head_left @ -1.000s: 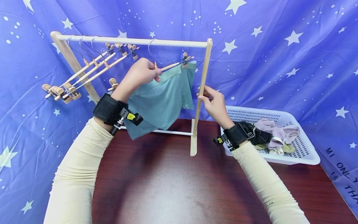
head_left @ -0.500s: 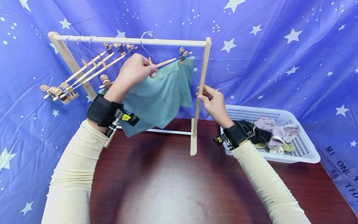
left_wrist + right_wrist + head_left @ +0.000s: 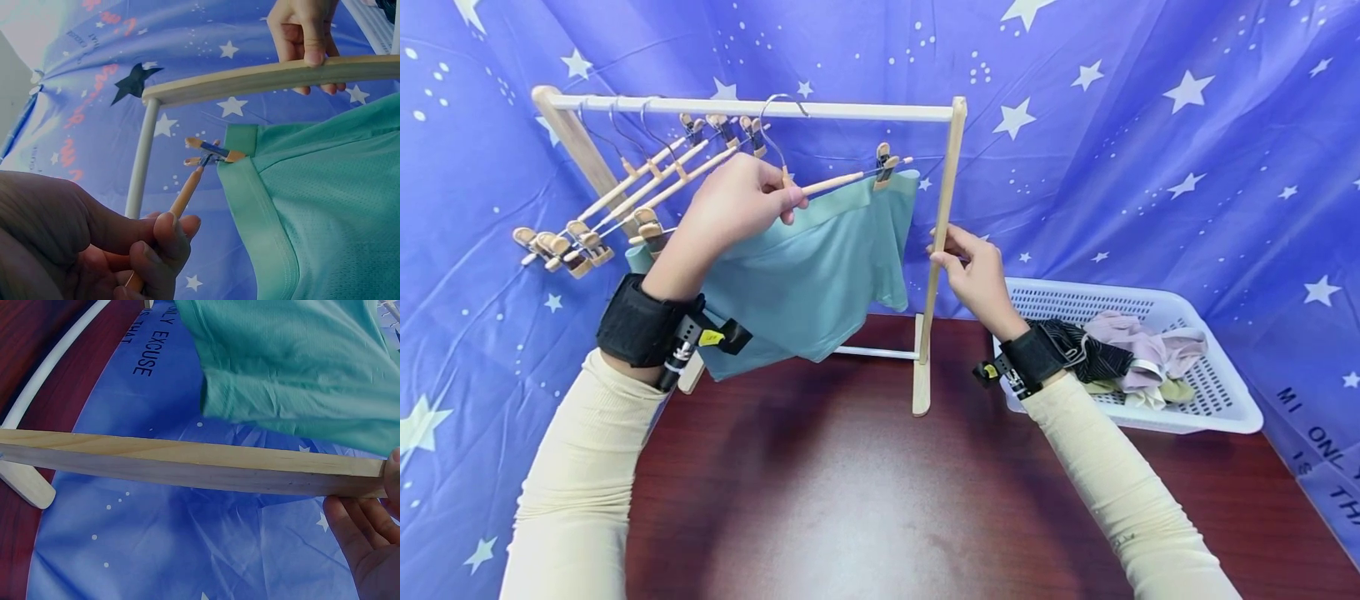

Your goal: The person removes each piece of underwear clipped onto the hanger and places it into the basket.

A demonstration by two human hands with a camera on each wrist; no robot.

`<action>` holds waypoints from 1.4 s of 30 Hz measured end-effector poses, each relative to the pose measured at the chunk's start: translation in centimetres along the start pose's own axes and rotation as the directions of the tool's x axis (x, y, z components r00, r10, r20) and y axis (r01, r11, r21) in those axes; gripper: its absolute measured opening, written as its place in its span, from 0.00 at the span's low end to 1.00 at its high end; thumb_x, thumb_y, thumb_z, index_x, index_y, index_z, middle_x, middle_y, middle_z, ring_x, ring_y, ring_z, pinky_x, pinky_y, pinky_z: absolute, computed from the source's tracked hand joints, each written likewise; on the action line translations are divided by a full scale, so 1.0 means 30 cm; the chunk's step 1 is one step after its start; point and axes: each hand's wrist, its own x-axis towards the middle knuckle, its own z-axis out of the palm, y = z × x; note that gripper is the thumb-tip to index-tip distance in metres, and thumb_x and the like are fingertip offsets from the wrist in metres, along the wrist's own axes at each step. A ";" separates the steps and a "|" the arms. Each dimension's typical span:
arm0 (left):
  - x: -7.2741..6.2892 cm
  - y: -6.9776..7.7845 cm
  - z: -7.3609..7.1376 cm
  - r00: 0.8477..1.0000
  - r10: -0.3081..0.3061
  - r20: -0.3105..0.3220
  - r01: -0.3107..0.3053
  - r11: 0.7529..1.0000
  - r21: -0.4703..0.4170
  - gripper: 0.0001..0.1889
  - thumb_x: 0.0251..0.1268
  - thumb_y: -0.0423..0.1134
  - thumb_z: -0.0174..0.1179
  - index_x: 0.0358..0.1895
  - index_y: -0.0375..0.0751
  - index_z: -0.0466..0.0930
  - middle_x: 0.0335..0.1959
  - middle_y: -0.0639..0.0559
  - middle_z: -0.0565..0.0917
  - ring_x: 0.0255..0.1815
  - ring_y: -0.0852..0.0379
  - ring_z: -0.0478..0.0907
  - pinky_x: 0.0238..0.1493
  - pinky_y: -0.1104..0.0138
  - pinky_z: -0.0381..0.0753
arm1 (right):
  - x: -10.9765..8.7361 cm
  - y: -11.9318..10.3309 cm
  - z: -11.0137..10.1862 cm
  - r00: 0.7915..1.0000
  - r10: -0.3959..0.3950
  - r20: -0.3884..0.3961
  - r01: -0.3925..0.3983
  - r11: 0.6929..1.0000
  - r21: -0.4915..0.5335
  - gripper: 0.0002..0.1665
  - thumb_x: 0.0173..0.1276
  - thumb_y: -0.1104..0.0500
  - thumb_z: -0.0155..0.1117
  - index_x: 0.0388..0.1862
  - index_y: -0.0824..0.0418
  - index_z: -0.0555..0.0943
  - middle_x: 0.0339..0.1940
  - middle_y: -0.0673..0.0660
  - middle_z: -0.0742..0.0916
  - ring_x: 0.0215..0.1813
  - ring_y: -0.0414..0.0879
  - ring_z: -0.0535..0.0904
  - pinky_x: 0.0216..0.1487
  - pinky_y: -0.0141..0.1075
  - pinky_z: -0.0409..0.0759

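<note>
My left hand [image 3: 741, 200] pinches the wooden bar of a clip hanger [image 3: 833, 182] just beside its metal hook. Teal shorts [image 3: 805, 275] hang from this hanger by a clip [image 3: 883, 167] at each end of the waistband. The hanger's hook [image 3: 772, 125] overlaps the rack's top rail [image 3: 865, 110] in the head view. Around the rack's right upright [image 3: 942, 225], my right hand [image 3: 973, 275] holds with thumb and fingers. The left wrist view shows the fingertips [image 3: 165, 228] on the hanger bar, and part of the shorts' waist is hidden behind my left hand in the head view.
Several bare clip hangers [image 3: 655, 179] hang at the rail's left end. A white basket [image 3: 1225, 392] with crumpled clothes [image 3: 1142, 350] stands on the dark wood table [image 3: 880, 500] at right. A blue star-print curtain [image 3: 1097, 167] rises close behind the rack.
My left hand has moved the hanger and shorts leftward along the rail; they rose a little, then came down again. The right hand stays on the upright.
</note>
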 end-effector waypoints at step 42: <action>-0.187 -0.139 0.320 0.974 0.188 0.122 -0.162 0.966 -0.200 0.18 0.76 0.40 0.58 0.22 0.41 0.79 0.34 0.50 0.88 0.16 0.63 0.56 0.21 0.70 0.54 | 0.015 0.008 -0.033 0.995 0.066 0.080 -0.072 0.995 0.074 0.18 0.72 0.67 0.65 0.60 0.65 0.84 0.46 0.67 0.90 0.51 0.49 0.89 0.53 0.30 0.83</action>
